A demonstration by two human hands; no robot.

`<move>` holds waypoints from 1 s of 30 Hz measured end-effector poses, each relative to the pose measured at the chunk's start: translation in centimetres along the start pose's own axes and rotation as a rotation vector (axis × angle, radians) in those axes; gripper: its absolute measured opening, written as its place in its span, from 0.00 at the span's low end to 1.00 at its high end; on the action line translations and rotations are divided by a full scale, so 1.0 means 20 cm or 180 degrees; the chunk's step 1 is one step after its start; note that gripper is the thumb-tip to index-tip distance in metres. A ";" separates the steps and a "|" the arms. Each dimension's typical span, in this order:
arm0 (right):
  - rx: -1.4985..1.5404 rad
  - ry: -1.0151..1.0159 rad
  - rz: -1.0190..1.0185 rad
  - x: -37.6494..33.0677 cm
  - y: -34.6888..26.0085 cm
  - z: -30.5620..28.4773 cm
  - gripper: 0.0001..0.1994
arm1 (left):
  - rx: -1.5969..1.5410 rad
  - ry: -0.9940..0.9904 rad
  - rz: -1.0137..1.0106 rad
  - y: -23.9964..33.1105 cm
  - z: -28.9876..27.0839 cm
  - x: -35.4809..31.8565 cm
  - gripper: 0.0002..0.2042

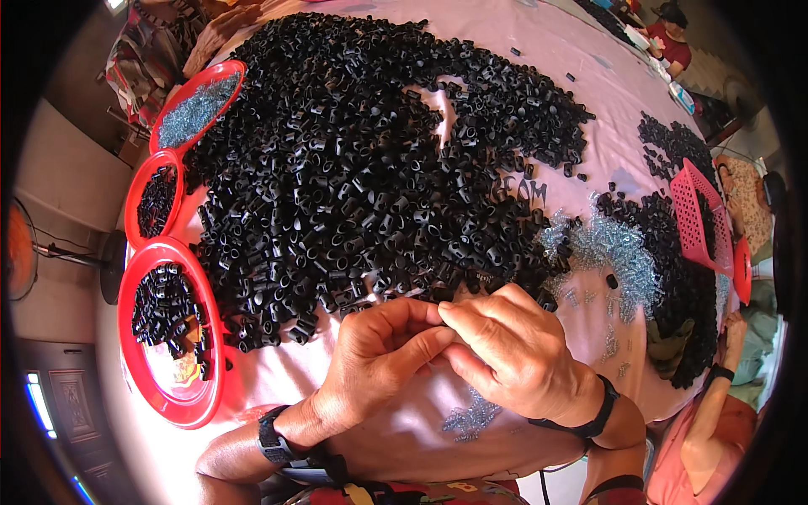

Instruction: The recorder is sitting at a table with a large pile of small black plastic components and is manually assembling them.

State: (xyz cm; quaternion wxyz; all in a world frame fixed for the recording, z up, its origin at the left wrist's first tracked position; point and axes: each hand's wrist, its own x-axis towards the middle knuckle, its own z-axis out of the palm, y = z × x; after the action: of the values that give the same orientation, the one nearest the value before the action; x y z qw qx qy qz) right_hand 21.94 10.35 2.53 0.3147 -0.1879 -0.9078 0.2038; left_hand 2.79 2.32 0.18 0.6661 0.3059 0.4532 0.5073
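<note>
Head view, and it's all fingertip work here: left hand [374, 362] and right hand [526, 358] meet just this side of the great heap of black pieces [337, 185], over the pink cloth [290, 383] that covers the desk. Thumbs and forefingers are drawn in narrow, tip to tip, pinching what looks like a small dark piece [444, 324], though so much of it sits behind the fingers that its shape and which way it faces can't be told. That's the spot to watch! Best guess at good form: let the left fingers do the steadying while the right makes the fine adjustments, with pressure even and light, since a piece this small could well twist or pop loose under a hard squeeze. Meeting in the middle suits the job, because each hand can brace the other. And look below the right hand: a little patch of bluish, clear coil-like bits [471, 418] lies on the cloth (too fine to make out singly, but they'd surely scatter at a careless cuff), so a raised wrist seems wise. Off to the left, the nearest red basin [143, 383] holds more black parts, well apart from the hands, leaving elbow room. Small movements, square alignment, no forcing: that would be the tidy way.
</note>
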 end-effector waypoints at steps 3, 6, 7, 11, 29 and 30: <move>-0.0100 -0.0036 -0.0095 -0.01 0.00 0.00 0.29 | 0.0188 -0.0079 -0.0010 0.01 -0.01 0.00 0.10; -0.0117 -0.0015 -0.0171 0.00 -0.01 0.01 0.30 | 0.0313 -0.0190 0.0015 0.02 -0.01 -0.01 0.09; -0.0108 0.0009 -0.0191 0.00 -0.01 0.01 0.30 | 0.0180 -0.0188 0.0047 0.01 -0.01 -0.01 0.08; -0.0002 0.0089 -0.0103 0.01 -0.02 0.01 0.32 | -0.0452 -0.0277 0.0001 0.01 0.00 -0.02 0.06; 0.0203 0.0221 0.0078 0.02 0.02 0.00 0.28 | -0.0453 -0.0297 -0.0447 0.06 0.01 -0.03 0.13; 0.0164 0.0214 0.0133 0.01 0.03 0.01 0.29 | -0.0455 -0.0298 -0.0445 0.06 0.00 -0.03 0.13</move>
State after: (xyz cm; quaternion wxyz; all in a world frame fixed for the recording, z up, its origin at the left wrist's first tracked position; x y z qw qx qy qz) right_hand 21.84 10.93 2.14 0.3454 -0.2054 -0.8870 0.2272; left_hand 2.33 2.11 1.41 0.7404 0.2486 0.4044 0.4758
